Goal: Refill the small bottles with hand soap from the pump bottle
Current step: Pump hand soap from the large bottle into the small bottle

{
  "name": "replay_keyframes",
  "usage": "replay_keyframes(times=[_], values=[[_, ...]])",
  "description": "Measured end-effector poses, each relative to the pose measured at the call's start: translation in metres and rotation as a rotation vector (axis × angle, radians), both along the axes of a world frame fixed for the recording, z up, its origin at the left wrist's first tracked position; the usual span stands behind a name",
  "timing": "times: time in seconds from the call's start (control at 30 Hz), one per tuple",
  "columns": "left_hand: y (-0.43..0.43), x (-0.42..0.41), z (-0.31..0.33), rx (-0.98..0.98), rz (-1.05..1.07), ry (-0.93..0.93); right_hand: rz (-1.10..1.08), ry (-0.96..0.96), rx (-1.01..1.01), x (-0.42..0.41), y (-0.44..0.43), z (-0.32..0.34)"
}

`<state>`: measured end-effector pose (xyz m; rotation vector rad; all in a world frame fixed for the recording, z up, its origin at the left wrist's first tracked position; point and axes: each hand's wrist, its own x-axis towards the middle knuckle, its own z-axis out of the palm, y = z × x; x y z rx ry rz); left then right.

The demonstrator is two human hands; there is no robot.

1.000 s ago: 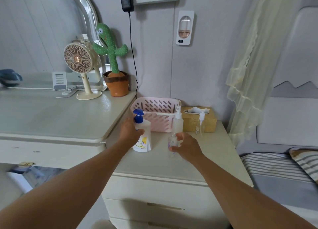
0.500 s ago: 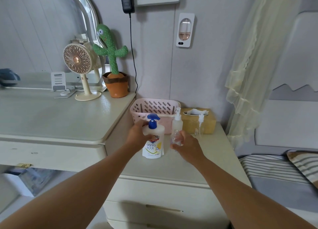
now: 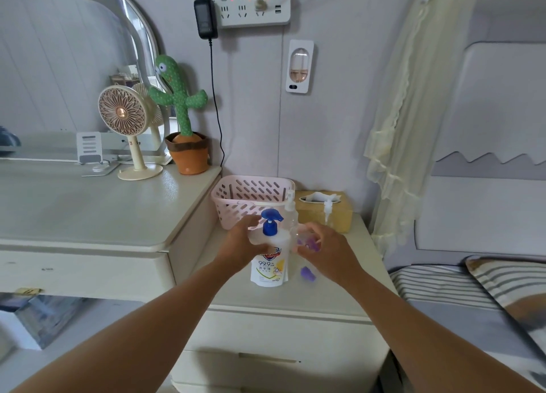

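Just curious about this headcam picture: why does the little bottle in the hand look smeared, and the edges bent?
Head view: the small bottle in the right hand is motion-blurred, while the pump bottle label is readable. Head view, edges: lines lean and bow, a wide-angle lens effect. Light is soft, shadows faint.

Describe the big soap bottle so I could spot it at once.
Look at the low cream cabinet beside the bed, then at the pink basket on it. In front, the left hand grips the white soap bottle. It alone has a blue pump; the clear bottles nearby have white ones.
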<state>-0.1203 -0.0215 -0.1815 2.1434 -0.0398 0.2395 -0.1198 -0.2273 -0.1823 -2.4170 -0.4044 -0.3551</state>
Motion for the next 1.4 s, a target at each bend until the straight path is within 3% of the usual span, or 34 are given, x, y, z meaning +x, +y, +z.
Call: replay_keyframes(times=[0.27,0.47,0.93,1.27,1.4], values=[[0.009,0.001,0.023,-0.332,-0.123,-0.009,0.024,0.020,0.010,-0.002,0.000,0.007],[-0.013,-0.001,0.025,-0.415,-0.179,0.001,0.027,0.032,-0.002,0.000,0.004,0.010],[-0.029,-0.003,0.022,-0.337,-0.171,-0.086,0.035,0.028,-0.043,0.005,-0.003,0.018],[-0.029,-0.006,0.033,-0.377,-0.223,0.002,0.066,0.055,-0.050,0.007,-0.008,0.020],[-0.032,0.015,0.051,-0.137,-0.005,-0.140,0.071,0.061,-0.057,0.008,-0.008,0.020]])
